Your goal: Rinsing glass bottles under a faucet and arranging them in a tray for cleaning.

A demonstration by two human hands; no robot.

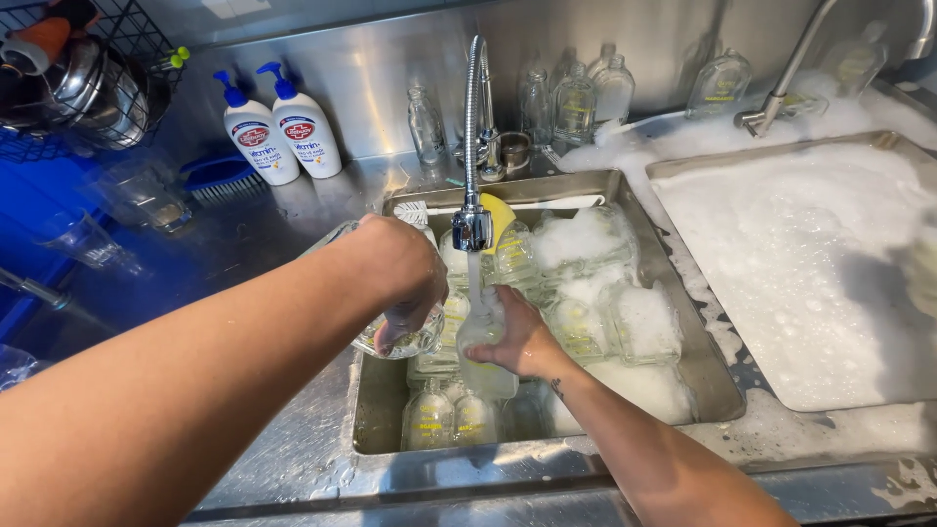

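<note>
Two white pump bottles (283, 132) — blue tops, red-blue labels — behind sink.

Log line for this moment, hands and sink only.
left hand: holds clear glass item | right hand: holds bottle under running tap | sink: sudsy bottles

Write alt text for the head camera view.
Two hands rinse clear glass bottles under a running steel tap: the right hand holds one bottle in the stream, the left hand another, over a steel sink full of soapy bottles.
</note>
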